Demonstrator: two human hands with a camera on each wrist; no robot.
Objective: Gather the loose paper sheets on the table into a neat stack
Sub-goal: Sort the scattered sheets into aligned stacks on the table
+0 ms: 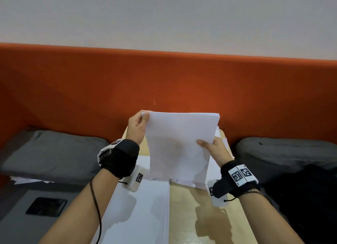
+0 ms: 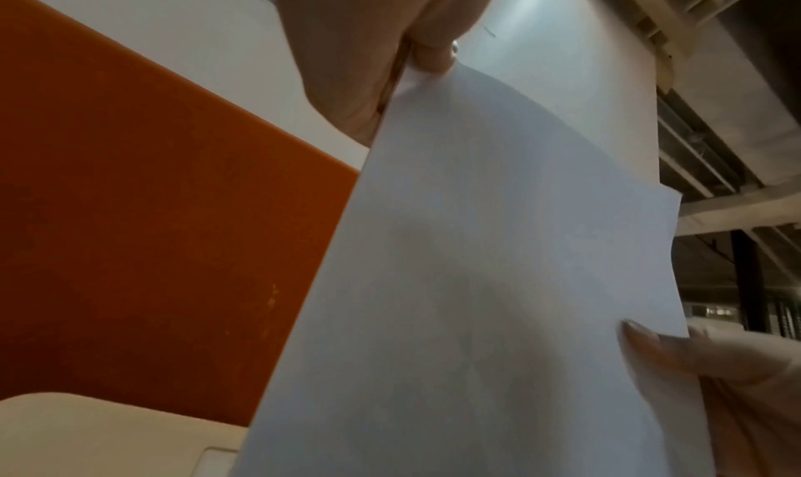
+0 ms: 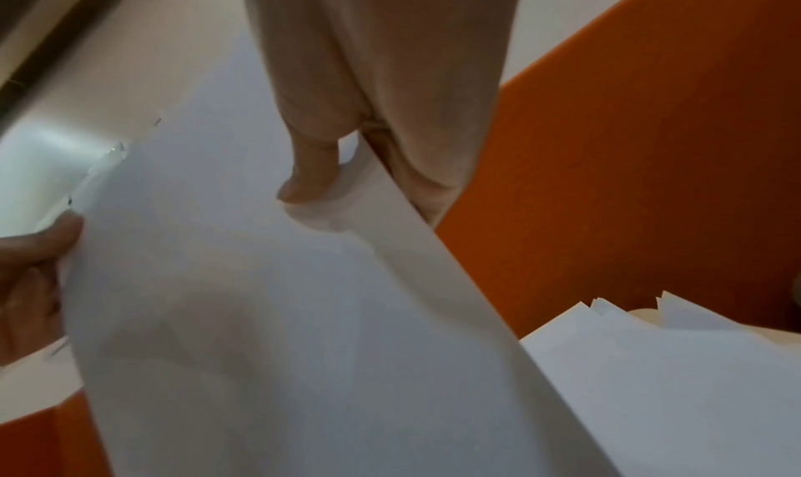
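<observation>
Pinching held sheets (image 1: pixel 179 143), both hands' grip, over wooden table (image 1: pixel 186 207), orange partition (image 1: pixel 164 79) behind.

Soft, even indoor light is seen in the head view, with shadows of the forearms cast on the table (image 1: pixel 184 216) below the wrists. The orange panel (image 1: pixel 164 79) is bowed by wide-angle distortion beyond the hands. Both wrist views are dimmer and blurred; the paper (image 2: pixel 498 279) is rendered grey beside the left hand (image 2: pixel 359 39), and a glare patch is seen on the wall (image 3: pixel 52 149).
</observation>
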